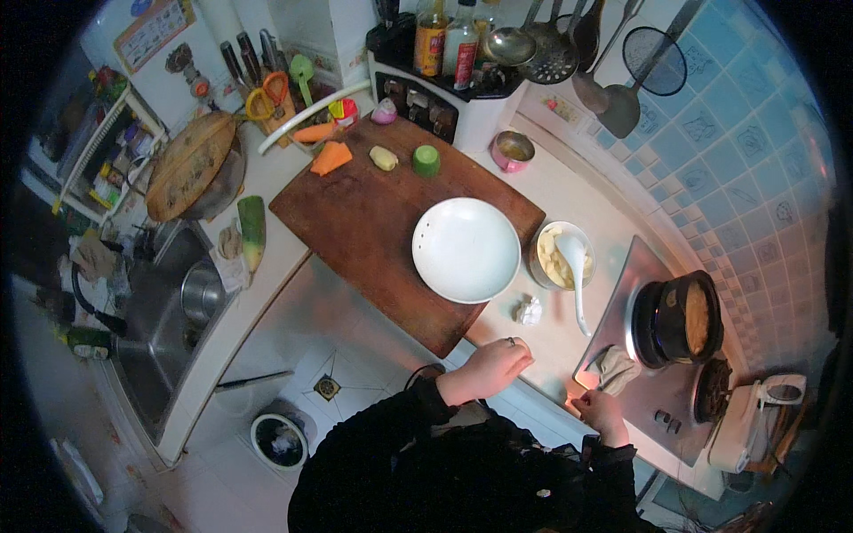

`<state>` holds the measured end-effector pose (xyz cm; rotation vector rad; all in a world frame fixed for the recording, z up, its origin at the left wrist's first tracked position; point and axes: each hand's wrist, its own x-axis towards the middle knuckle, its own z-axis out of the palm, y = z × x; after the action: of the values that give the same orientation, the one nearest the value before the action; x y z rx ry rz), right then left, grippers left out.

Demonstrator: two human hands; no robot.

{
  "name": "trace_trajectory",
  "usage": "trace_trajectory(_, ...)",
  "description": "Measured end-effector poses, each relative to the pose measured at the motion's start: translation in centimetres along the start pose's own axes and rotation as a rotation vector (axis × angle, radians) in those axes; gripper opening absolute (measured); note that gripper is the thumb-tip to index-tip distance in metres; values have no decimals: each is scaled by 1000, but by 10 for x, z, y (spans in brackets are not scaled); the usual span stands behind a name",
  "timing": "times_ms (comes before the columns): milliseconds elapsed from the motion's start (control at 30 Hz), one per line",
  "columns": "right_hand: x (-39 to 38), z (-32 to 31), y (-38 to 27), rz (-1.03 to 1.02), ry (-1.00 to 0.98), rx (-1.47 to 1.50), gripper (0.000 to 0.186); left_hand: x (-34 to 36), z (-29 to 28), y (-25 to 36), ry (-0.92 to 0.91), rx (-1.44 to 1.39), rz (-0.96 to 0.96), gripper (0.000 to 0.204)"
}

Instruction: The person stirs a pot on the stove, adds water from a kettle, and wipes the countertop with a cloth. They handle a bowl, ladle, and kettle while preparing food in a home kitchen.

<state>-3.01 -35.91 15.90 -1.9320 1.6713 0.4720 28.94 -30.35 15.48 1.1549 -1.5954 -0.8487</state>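
1 bowl [535, 266] w/ pale pcs [552, 258] + wht spoon [576, 258] — R hand [602, 415] by cloth [615, 369].

A: Left hand [487, 369]?
B: Fingers curled, near the cutting board's [351, 226] lower corner. Ring [512, 341] on one finger. Grip contents unclear.
A: Right hand [601, 416]?
B: At the stove's [619, 298] near edge, just beside a greyish cloth [615, 369]. Contact: can't tell.
A: On the board?
B: White dish [466, 250], cut carrot [331, 158], green vegetable piece [426, 161].
A: Stove?
B: Black pot [673, 327], pale brown contents.
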Motion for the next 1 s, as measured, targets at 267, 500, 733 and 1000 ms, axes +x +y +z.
trace_trajectory(267, -2, 14, -31, 3, -99, 17, 38, -5, -11, -4, -421, 64, -167, 31)
trace_trajectory(500, 2, 27, -43, -78, -126, 22, 37, -14, -33, -2, -472, 92, -195, 32)
trace_trajectory(733, 13, 33, -70, -231, -160, -132, 28, -30, -42, 2, -227, 176, -152, 22)
trace_trajectory(1000, 33, 25, -136, -497, -217, -229, 31, -72, -71, 6, -18, 285, -250, 19)
